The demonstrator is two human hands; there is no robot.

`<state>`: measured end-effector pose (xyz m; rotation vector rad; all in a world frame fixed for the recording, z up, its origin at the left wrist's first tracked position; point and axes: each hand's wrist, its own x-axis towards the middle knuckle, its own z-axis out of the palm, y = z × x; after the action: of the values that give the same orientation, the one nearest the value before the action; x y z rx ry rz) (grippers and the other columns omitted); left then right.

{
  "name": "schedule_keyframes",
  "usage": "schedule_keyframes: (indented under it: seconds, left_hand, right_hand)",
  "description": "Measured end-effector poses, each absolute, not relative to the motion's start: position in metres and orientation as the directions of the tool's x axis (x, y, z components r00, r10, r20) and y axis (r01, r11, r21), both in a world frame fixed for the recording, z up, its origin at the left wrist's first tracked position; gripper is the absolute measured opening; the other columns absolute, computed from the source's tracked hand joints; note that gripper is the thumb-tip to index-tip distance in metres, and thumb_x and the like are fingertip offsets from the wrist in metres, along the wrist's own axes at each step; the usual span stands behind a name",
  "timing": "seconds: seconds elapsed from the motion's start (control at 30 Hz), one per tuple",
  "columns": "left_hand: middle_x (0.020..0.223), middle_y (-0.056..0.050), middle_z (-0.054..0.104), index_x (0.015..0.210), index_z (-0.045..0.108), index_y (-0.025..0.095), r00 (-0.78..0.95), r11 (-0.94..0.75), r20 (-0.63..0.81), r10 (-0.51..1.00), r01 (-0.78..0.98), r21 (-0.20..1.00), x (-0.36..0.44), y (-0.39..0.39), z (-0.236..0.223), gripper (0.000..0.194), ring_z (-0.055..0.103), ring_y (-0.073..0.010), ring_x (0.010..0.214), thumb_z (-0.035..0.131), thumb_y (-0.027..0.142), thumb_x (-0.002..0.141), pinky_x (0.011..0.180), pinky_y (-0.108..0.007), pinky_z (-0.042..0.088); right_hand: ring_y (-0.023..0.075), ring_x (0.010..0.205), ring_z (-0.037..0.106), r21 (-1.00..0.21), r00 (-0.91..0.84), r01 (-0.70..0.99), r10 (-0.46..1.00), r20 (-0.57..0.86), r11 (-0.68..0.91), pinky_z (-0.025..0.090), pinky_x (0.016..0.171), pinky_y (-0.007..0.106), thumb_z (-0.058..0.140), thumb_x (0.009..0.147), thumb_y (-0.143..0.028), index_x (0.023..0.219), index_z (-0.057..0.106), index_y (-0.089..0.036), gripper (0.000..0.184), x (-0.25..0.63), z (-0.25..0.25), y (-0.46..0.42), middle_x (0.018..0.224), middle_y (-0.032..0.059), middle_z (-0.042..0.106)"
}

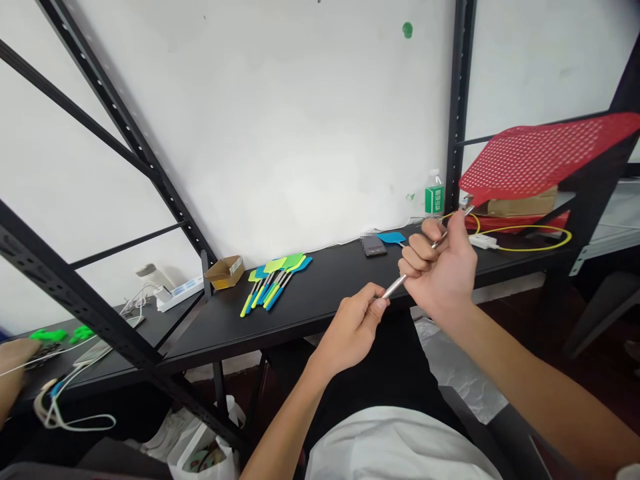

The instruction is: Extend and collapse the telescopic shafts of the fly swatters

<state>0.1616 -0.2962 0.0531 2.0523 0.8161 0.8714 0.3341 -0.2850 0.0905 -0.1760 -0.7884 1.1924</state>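
Observation:
A red fly swatter [543, 160] with a perforated head and a thin silvery rod is held above the table, its head pointing up to the right. My right hand [443, 267] is closed around the rod just below the head. Lower down, my left hand [354, 327] pinches the rod's other end, which its fingers partly hide. Several small blue and green fly swatters [274, 281] lie in a bunch on the black table [320, 283], left of my hands. Behind my right hand lies another blue swatter head [391, 237].
A phone [374, 247], a bottle [435, 193] and a white adapter with a yellow cable [537, 249] are at the back right. An open cardboard box [225, 272] and a power strip [181, 293] stand left. Black rack posts [165, 183] frame the table. Another person's hand [15, 367] shows far left.

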Motion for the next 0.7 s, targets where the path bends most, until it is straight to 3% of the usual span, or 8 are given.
schedule_keyframes:
  seconds: [0.13,0.27,0.37,0.43,0.53,0.6,0.7]
  left_hand:
    - [0.062,0.008,0.026,0.089,0.049,0.02,0.69,-0.129,0.093,0.718,0.001,0.992,0.166,-0.295,0.05,0.038,0.014,-0.007,0.05,0.05,0.057,0.098,0.044,-0.021,0.012]
    - [0.057,0.01,0.019,0.084,0.048,0.02,0.816,0.185,-0.046,0.576,-0.075,0.98,0.163,-0.293,0.051,0.036,0.006,-0.0053,0.046,0.057,0.053,0.096,0.041,-0.02,0.006]
    - [0.056,0.011,0.018,0.084,0.047,0.021,0.881,0.301,-0.093,0.464,-0.058,0.952,0.16,-0.291,0.051,0.036,0.005,-0.0049,0.044,0.058,0.053,0.094,0.039,-0.019,0.006]
    - [0.056,0.011,0.019,0.083,0.048,0.02,0.864,0.249,-0.088,0.496,-0.044,0.967,0.161,-0.292,0.051,0.039,0.006,-0.0049,0.044,0.057,0.056,0.093,0.039,-0.018,0.007]
    - [0.057,0.009,0.032,0.094,0.054,0.019,0.704,-0.067,0.052,0.708,-0.006,0.998,0.166,-0.295,0.05,0.041,0.022,-0.006,0.046,0.054,0.06,0.094,0.042,-0.018,0.02]
    - [0.062,0.007,0.045,0.106,0.053,0.02,0.556,-0.292,0.207,0.805,0.068,0.954,0.171,-0.299,0.049,0.041,0.038,-0.0082,0.053,0.059,0.058,0.092,0.049,-0.019,0.031]
    - [0.069,0.004,0.055,0.099,0.056,0.02,0.407,-0.494,0.381,0.83,0.218,0.842,0.175,-0.302,0.047,0.033,0.047,-0.0101,0.061,0.065,0.052,0.091,0.058,-0.022,0.037]
  right_hand:
    - [0.0104,0.044,0.005,-0.543,0.082,-0.756,0.876,0.476,0.366,0.011,0.042,0.03,0.062,0.09,-0.066,0.065,0.025,-0.022,0.062,0.339,0.092,-0.286,0.051,-0.0071,0.01]
    - [0.0108,0.044,0.003,-0.607,0.076,-0.712,0.898,0.434,0.353,0.011,0.042,0.03,0.061,0.087,-0.072,0.065,0.019,-0.022,0.068,0.34,0.094,-0.289,0.05,-0.0069,0.008]
    - [0.0109,0.043,0.004,-0.644,0.076,-0.677,0.903,0.422,0.358,0.013,0.042,0.029,0.059,0.085,-0.076,0.064,0.019,-0.023,0.07,0.34,0.096,-0.292,0.05,-0.0068,0.009]
    - [0.0112,0.043,0.006,-0.665,0.084,-0.652,0.906,0.415,0.365,0.015,0.042,0.029,0.058,0.084,-0.078,0.064,0.019,-0.023,0.07,0.34,0.096,-0.292,0.05,-0.0067,0.01]
    - [0.0113,0.043,0.006,-0.654,0.105,-0.649,0.897,0.429,0.389,0.015,0.042,0.029,0.058,0.083,-0.079,0.063,0.019,-0.023,0.071,0.34,0.096,-0.289,0.05,-0.0066,0.01]
    - [0.0111,0.044,0.005,-0.631,0.109,-0.662,0.885,0.452,0.404,0.014,0.043,0.029,0.058,0.084,-0.078,0.063,0.019,-0.023,0.071,0.34,0.096,-0.288,0.05,-0.0067,0.009]
    - [0.011,0.045,0.004,-0.614,0.112,-0.676,0.881,0.46,0.407,0.012,0.043,0.03,0.057,0.086,-0.076,0.063,0.019,-0.022,0.07,0.339,0.097,-0.288,0.051,-0.0067,0.008]
